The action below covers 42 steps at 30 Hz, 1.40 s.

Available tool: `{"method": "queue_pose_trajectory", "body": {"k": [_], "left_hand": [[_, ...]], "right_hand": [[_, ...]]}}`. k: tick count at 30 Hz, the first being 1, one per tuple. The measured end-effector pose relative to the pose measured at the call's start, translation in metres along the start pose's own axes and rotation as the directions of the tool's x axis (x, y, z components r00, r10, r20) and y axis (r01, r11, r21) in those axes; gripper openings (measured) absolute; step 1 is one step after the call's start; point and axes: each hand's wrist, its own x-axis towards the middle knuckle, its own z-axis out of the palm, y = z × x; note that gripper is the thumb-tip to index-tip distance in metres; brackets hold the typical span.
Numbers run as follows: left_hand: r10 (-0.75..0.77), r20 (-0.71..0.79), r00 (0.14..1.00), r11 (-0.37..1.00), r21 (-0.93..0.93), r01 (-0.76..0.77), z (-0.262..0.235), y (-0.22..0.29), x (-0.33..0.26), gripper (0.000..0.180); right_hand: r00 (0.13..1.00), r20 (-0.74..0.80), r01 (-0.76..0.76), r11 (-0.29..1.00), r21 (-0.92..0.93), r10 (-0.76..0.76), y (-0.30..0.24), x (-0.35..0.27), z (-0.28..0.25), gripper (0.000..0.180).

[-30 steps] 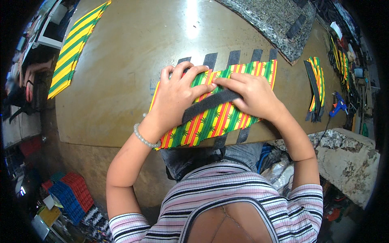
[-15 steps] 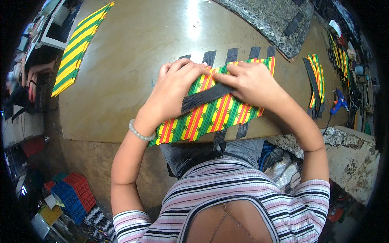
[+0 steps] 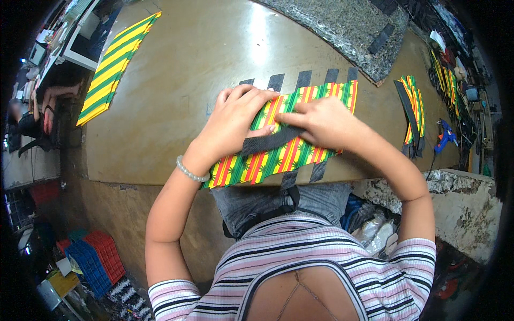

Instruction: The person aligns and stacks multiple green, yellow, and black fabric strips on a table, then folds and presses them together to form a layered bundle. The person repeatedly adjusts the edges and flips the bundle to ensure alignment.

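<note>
Yellow, green and red striped fabric strips with dark leaf prints (image 3: 289,152) lie side by side near the table's front edge. Dark webbing pieces (image 3: 304,79) stick out past their far side and a few past the near side. Across the strips runs a loose black webbing strap (image 3: 270,142), bowed upward. My left hand (image 3: 235,120) rests on the left part of the strips, fingers stretched out, its thumb beside the strap. With index finger extended over the strips, my right hand (image 3: 326,124) has its thumb and curled fingers around the strap's right end.
A yellow-green striped stack (image 3: 119,69) lies far left on the brown table (image 3: 160,134). A worn grey board (image 3: 342,32) covers the far right corner. More strips (image 3: 412,115) and a blue glue gun (image 3: 444,136) are on the right. Another person (image 3: 37,115) is at the left.
The strap has gone from nearly straight to bowed. My left thumb now shows stretched out over the strips, and my right index finger points further left. The whole view has shifted slightly.
</note>
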Motion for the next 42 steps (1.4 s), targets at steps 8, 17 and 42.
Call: {"method": "queue_pose_trajectory", "body": {"k": [8, 17, 42], "left_hand": [[0.048, -0.053, 0.997, 0.998, 0.030, -0.046, 0.000, -0.003, -0.001, 0.064], [-0.622, -0.236, 0.747, 0.756, 0.068, 0.651, -0.012, 0.034, -0.063, 0.098], [-0.186, -0.390, 0.902, 0.979, 0.006, 0.204, -0.062, -0.016, -0.062, 0.034]], "right_hand": [[0.975, -0.139, -0.133, 0.955, 0.264, 0.174, 0.062, 0.022, -0.030, 0.036], [0.964, 0.216, -0.246, 0.825, 0.508, 0.155, 0.038, 0.030, -0.005, 0.049], [0.984, 0.139, -0.103, 0.992, -0.068, 0.112, -0.114, -0.047, -0.102, 0.037]]}}
